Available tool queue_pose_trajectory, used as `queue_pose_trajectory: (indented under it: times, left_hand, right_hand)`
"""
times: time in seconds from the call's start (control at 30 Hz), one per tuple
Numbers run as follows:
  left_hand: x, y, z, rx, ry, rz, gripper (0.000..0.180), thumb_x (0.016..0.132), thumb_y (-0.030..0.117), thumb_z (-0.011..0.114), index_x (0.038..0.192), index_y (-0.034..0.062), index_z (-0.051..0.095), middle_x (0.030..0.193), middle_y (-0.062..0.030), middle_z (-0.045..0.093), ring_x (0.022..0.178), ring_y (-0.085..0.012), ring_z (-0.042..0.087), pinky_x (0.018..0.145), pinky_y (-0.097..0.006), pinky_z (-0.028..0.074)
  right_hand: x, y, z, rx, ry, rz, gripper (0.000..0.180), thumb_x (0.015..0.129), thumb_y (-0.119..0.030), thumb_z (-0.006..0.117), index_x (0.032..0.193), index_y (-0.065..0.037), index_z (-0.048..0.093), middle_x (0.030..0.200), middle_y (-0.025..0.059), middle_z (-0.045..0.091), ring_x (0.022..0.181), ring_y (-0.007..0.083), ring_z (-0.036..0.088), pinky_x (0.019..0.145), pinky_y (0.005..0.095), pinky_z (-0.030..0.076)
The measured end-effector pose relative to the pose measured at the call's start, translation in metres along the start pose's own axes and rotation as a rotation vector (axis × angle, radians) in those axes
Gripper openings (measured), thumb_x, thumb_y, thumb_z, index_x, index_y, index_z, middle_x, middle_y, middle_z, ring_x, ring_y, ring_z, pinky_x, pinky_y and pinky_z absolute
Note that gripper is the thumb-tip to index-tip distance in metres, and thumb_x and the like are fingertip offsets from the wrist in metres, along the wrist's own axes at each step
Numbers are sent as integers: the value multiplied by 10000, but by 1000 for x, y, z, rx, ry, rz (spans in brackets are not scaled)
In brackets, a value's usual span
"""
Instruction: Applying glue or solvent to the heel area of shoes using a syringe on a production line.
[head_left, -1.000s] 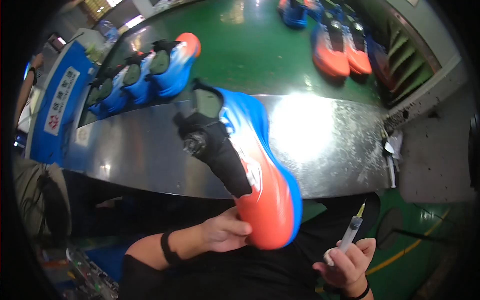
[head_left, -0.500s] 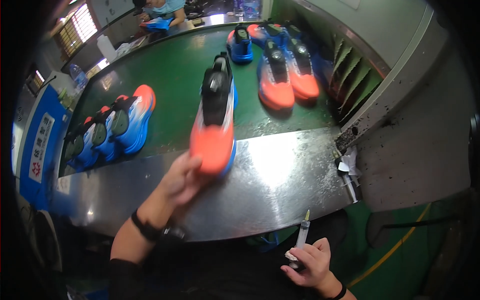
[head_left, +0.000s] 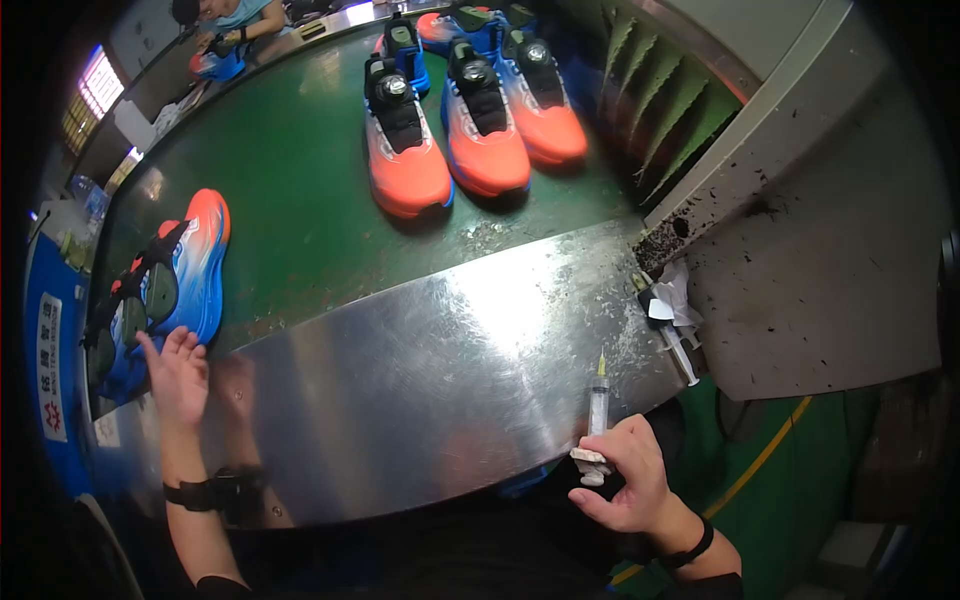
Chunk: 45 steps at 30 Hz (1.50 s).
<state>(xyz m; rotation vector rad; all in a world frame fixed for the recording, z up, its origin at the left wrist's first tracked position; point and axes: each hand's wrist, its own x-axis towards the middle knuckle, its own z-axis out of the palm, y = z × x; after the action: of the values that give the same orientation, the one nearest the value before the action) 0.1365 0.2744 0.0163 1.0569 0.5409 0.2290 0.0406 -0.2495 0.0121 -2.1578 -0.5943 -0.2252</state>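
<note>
Head view: shoe handling has moved on since half a second ago, when the left hand was setting an orange-and-blue shoe down on the green belt beyond the steel counter; that shoe now stands free on the belt's far part, just beside two like shoes, toes toward the counter. The left hand has drawn back to the counter's left end, fingers spread apart and holding nothing, just beside the nearest of the blue shoes waiting at the belt's left edge. Judged from this, one shoe is finished and the next is about to be taken. The right hand sits at the counter's near edge, fingers clamped on a syringe, needle pointing up and away. Contents of the barrel cannot be told. A second syringe lies at the counter's right end among white scraps. Another person works at the belt's far left corner.
</note>
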Motion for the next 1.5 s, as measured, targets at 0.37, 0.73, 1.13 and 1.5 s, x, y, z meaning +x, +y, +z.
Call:
queue_pose_trajectory:
  times: [0.37,0.73,1.13,1.5]
  left_hand:
    - [18,29,-50,214,-49,154,188,929,239,541,824,83,554,727,-2,557,612,-87,543,492,-176,422]
    - [-171,-4,69,454,-438,94,340,887,249,601,697,-27,540,602,-147,614,451,-234,622,334,-263,471]
    - [-133,-50,70,262,-656,-33,192,886,180,586,824,8,526,589,-73,547,513,-181,605,439,-217,456]
    - [-17,-57,112,697,-494,-66,407,925,384,529,1059,0,537,855,-50,561,593,-49,527,461,-189,415]
  right_hand:
    - [7,-3,-6,-4,9,59,497,644,-193,770,1080,-39,590,892,68,604,725,228,461,663,310,397]
    - [-13,12,-18,590,17,446,610,704,-255,755,1211,-34,496,980,19,532,741,74,429,627,217,373]
    - [-15,7,-25,773,78,514,683,735,-288,732,1262,17,424,1060,164,610,712,92,563,602,205,475]
    - [-26,-28,-22,691,115,386,690,714,-347,762,1177,61,452,1014,180,612,935,238,610,860,338,465]
